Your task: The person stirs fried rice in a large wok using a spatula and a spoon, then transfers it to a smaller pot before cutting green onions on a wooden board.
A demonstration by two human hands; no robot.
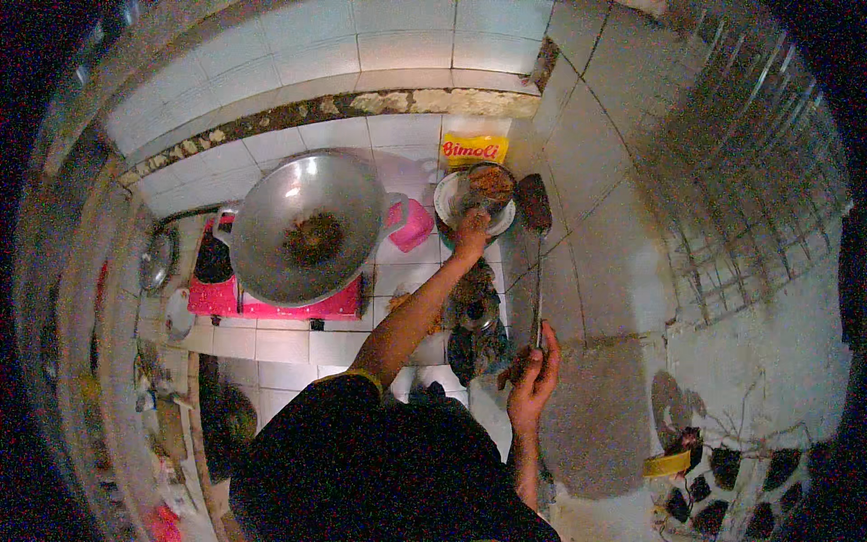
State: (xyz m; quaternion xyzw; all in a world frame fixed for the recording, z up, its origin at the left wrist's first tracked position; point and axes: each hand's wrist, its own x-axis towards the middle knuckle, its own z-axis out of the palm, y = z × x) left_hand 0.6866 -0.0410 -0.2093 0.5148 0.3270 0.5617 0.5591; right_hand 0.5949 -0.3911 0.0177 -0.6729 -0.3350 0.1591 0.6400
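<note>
My left hand [473, 230] reaches over a white bowl [443, 195] with a patterned rim. Its fingers seem closed on the near edge of a round, dark-rimmed vessel [492, 181], which holds orange-brown food; the grip itself is partly blurred. Lower and to the right, my right hand [535, 379] grasps the thin handle of a long spatula [540, 271]. The spatula's broad dark blade [534, 202] points away from me, beside the bowl. Left of my hands, a large metal wok [271, 223] sits on a pink gas stove [278, 306], with something dark brown at its bottom.
A yellow Bimoli pouch [475, 149] stands behind the bowl, against the tiled wall. Something pink [412, 227] lies by the wok's right handle. A dark lidded pot [476, 308] and a dark bag [474, 356] are near the counter's right edge.
</note>
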